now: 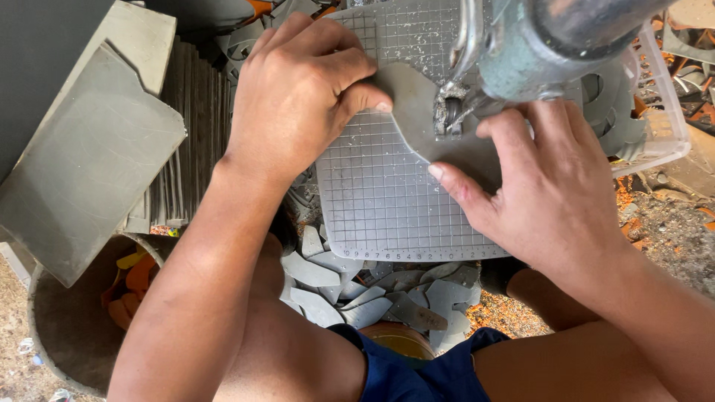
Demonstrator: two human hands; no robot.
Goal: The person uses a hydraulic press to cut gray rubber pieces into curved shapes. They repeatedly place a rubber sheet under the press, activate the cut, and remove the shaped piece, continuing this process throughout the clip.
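Note:
A flat grey sheet piece [411, 113] with a rounded edge lies on a gridded grey machine table [380, 201], under the cutting head of a green-grey machine [521, 52]. My left hand [298, 89] presses the piece's left side, thumb tip on its edge. On the right side of the piece rests my right hand [551, 186], fingers spread flat, index finger close to the cutter [449, 115]. Both hands hold the piece against the table.
A stack of grey sheets [194, 112] stands at the left, beside a large grey cut panel [82, 164]. A round bucket [67, 335] with orange scraps sits lower left. Grey offcuts [372, 290] lie below the table. A clear plastic bin [655, 112] holds cut pieces at right.

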